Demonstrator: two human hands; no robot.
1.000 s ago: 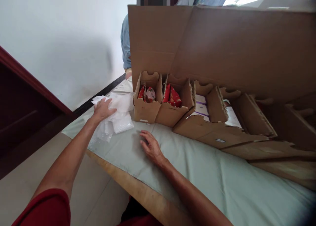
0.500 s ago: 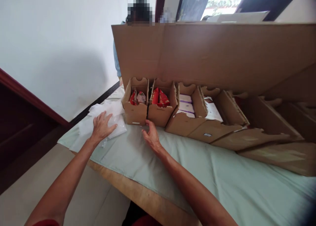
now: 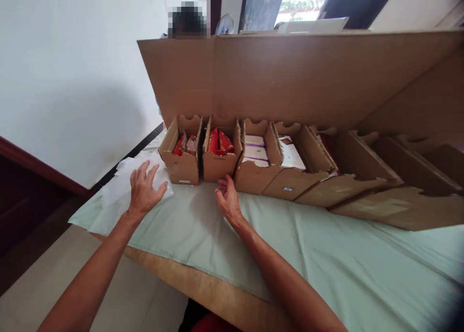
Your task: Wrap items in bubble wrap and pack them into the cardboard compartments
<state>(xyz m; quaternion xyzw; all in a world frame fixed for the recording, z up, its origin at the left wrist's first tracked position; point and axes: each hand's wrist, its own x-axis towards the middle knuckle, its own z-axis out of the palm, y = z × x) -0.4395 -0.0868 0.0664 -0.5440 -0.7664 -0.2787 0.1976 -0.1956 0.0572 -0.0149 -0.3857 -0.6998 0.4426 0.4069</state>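
Note:
My left hand (image 3: 145, 187) is spread over a stack of thin white plastic bags (image 3: 125, 177) at the left end of the table; whether it touches them I cannot tell. My right hand (image 3: 228, 200) has its fingers apart, near the lower front of the second cardboard bin (image 3: 219, 166), holding nothing. That bin contains red packets (image 3: 220, 142). To its left stands another cardboard bin (image 3: 181, 170) with red and pinkish packets (image 3: 186, 144) inside. Right of my right hand, a third bin holds white boxes with purple edges (image 3: 255, 149).
More cardboard bins (image 3: 311, 189) run to the right, one with a white sheet or box (image 3: 291, 154) inside. A tall cardboard panel (image 3: 290, 80) rises behind them. Pale green cloth (image 3: 275, 254) covers the wooden table (image 3: 195, 276). A person's head (image 3: 187, 20) shows behind the panel.
The view has shifted, so the bins appear further left. My right hand has moved rightward along the bins, from the gap between the first two to the second bin's front. My left hand stays over the bags.

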